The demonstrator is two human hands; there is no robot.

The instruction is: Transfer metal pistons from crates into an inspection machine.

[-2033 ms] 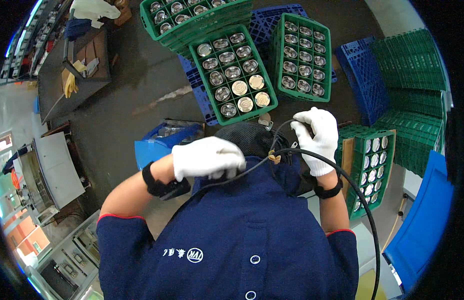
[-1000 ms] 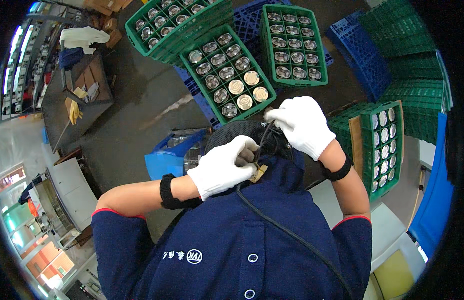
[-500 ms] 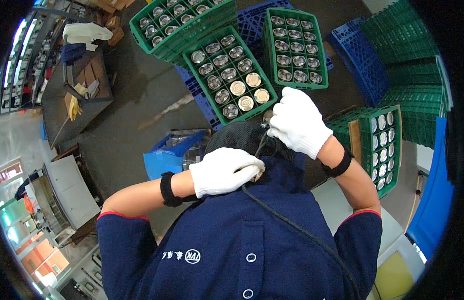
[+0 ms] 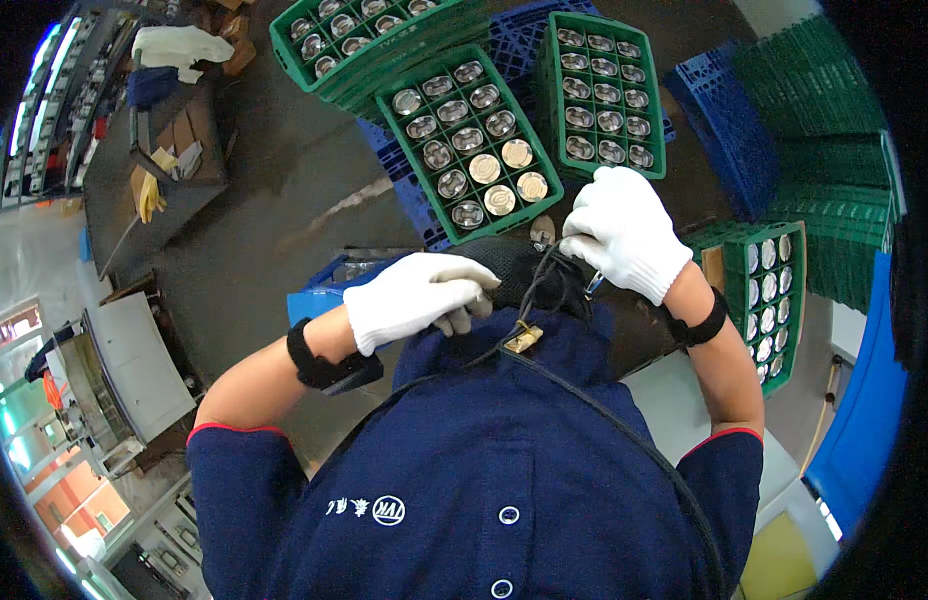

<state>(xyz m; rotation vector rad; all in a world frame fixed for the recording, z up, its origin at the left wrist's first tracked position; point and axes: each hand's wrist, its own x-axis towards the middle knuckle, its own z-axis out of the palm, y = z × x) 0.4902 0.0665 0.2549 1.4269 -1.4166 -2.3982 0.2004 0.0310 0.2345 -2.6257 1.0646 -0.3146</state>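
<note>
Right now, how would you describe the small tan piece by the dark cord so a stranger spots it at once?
Start at the navy shirt filling the lower middle. Move up to just below the gap between the left hand and right hand. There sits the small tan piece against the dark cord, its yellowish colour standing out from cord and shirt.

Black round cord (image 4: 669,468): frame centre, between white-gloved left hand (image 4: 419,300) and white-gloved right hand (image 4: 627,235), then over navy cloth shirt (image 4: 424,440) to lower right.
Green rectangular plastic crate (image 4: 514,218): upper centre, over blue lattice plastic pallet (image 4: 406,185); round silvery metal pistons (image 4: 467,138) in its compartments.
Tall green plastic crate stack (image 4: 814,165): upper right.
Blue plastic bin (image 4: 314,305): left of centre, partly behind the left hand.
</note>
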